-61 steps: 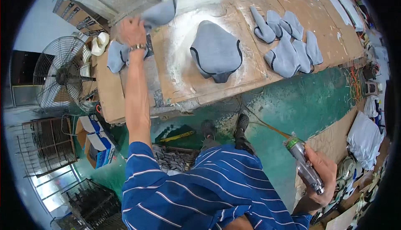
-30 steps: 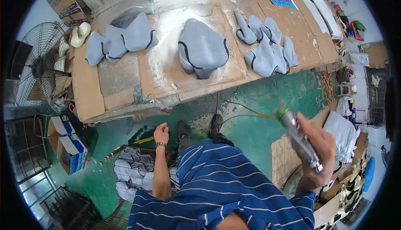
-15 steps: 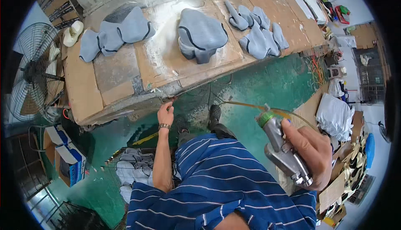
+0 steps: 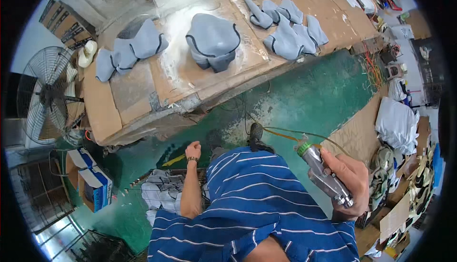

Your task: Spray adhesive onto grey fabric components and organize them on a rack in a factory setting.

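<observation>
My right hand point(image 4: 350, 178) grips a metal spray gun point(image 4: 323, 174) with a green cap, held at my right side with a thin hose running from it. My left hand point(image 4: 193, 150) hangs loosely curled below the table edge, holding nothing, a watch on its wrist. On the cardboard-covered table point(image 4: 104, 114) a grey moulded piece point(image 4: 213, 39) lies in a white powdery patch. Several grey pieces point(image 4: 288, 29) lie to its right, and more grey pieces point(image 4: 128, 50) to its left.
A standing fan point(image 4: 47, 95) is at the left. Blue and white boxes point(image 4: 93, 183) and a stack of grey parts point(image 4: 162, 195) sit on the green floor. White bags point(image 4: 397, 124), cardboard and wires crowd the right side.
My left hand left the grey pieces on the table and dropped to my side. My right hand raised the spray gun from low at my right to chest height. The view tilted.
</observation>
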A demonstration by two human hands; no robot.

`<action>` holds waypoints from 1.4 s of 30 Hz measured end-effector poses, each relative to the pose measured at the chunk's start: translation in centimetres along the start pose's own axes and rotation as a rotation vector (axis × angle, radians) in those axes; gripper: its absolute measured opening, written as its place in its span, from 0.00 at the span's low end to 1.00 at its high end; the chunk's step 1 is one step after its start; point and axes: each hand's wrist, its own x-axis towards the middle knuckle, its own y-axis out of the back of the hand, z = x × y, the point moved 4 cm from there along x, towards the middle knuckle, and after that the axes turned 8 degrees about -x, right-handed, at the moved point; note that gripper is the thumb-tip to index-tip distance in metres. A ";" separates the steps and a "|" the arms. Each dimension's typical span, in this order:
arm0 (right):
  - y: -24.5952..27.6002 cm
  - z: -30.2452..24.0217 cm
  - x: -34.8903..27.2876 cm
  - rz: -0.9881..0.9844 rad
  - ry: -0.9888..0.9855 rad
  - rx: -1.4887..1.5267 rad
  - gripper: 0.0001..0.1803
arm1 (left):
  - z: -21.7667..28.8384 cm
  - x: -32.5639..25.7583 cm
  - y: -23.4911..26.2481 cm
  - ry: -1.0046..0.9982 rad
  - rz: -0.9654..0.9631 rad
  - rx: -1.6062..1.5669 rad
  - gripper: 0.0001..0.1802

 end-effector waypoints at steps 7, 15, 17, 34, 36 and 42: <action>2.5 10.7 -1.7 0.058 -0.100 0.173 0.39 | 1.3 -3.4 -2.0 0.069 -0.049 0.046 0.13; 4.6 20.6 -0.4 0.148 -0.099 0.350 0.42 | 3.3 -7.0 -2.1 0.236 -0.099 0.105 0.17; 5.0 22.0 0.9 0.138 -0.107 0.347 0.42 | 4.2 -7.2 -1.7 0.272 -0.098 0.139 0.18; 5.9 18.1 11.4 0.090 0.165 0.321 0.42 | -2.1 -9.5 -1.8 0.454 0.027 -0.082 0.17; 5.7 17.2 11.3 0.100 0.159 0.272 0.41 | -1.4 -9.3 -2.2 0.495 -0.007 -0.074 0.16; 5.6 14.6 10.7 0.198 0.066 0.097 0.34 | 0.8 -7.0 -1.1 0.317 0.000 -0.018 0.17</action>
